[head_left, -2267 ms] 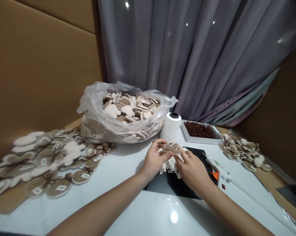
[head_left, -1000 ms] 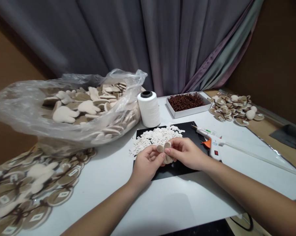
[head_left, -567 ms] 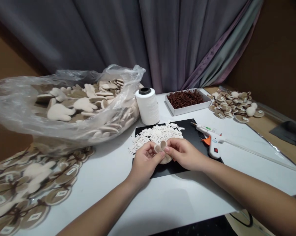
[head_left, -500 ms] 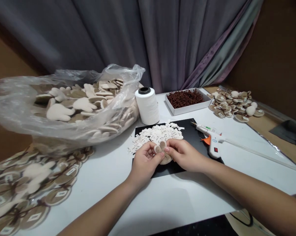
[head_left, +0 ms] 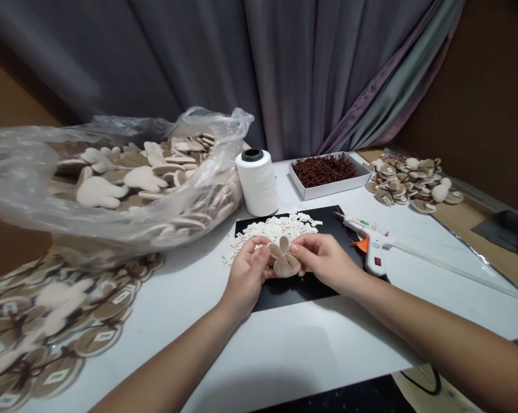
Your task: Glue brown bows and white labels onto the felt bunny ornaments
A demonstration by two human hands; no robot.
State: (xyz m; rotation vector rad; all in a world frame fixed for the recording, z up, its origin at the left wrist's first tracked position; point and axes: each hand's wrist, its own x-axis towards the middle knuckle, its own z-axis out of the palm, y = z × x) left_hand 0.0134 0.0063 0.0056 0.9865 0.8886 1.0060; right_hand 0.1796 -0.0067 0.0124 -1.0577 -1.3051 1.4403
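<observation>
In the head view, the left hand [head_left: 246, 271] and right hand [head_left: 327, 259] meet above the black sheet [head_left: 302, 292] with a bunny [head_left: 287, 267] between them. Each grip pinches it between thumb and fingers, one at either side; holding it by the rim seems to keep its brown side in plain sight, ears pointing away. The labels [head_left: 280, 226] lie heaped just beyond the fingers, probably because dark ground makes small white slips easier to spot. The glue gun [head_left: 374, 245] lies at the sheet's right edge, near the right hand, handy there, I'd guess. Farther back stand the spool [head_left: 257, 186] and the box [head_left: 334, 190], whose low walls look to keep the brown ties [head_left: 325, 170] together. At left the bag [head_left: 30, 149] gapes wide, leaving its pieces [head_left: 142, 179] easy to get at. Labelled bunnies [head_left: 99, 339] spread over the table [head_left: 250, 355] nearer me, while another heap [head_left: 413, 179] sits far right, likely so neither crowds the middle.
</observation>
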